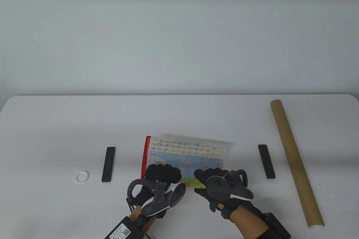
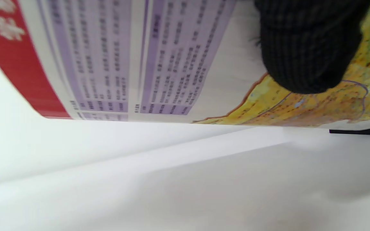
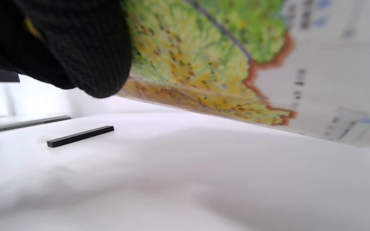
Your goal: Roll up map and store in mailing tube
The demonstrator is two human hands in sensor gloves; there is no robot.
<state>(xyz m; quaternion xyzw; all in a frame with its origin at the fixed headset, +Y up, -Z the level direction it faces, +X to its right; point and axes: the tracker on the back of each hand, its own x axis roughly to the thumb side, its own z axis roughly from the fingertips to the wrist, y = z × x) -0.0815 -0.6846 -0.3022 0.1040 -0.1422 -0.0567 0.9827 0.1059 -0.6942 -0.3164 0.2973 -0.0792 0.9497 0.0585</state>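
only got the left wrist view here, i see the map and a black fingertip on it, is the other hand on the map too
Observer: Yes. In the table view the right hand holds the near edge of the map, beside the left hand.
Operator: where's the tube
Observer: The cardboard tube lies on the table, far right, apart from the map.
Operator: anything weighing the map down
Observer: No. The two black bars lie clear of it, the left bar and the right bar.
Operator: is there a cap
Observer: A small white cap sits left of the left bar.
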